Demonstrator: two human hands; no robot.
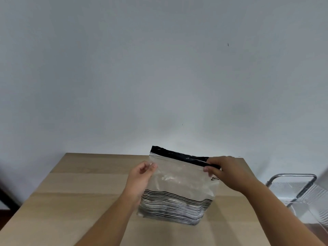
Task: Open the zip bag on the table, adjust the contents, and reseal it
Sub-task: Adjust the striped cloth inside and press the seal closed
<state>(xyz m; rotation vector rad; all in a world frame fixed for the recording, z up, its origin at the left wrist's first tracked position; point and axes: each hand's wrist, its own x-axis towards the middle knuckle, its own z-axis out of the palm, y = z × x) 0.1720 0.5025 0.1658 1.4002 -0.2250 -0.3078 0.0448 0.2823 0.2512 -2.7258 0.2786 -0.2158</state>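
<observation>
A clear zip bag stands upright on the wooden table, with a black zip band along its top and black stripes across its lower part. Its contents show only as a pale blur through the plastic. My left hand pinches the bag's left edge just below the band. My right hand grips the black band at the bag's top right corner, thumb in front and fingers over the seal. Whether the seal is open I cannot tell.
A plain grey-white wall rises right behind the table's far edge. To the right of the table stands a metal-framed cart with a ribbed clear shelf. A dark object sits off the left edge.
</observation>
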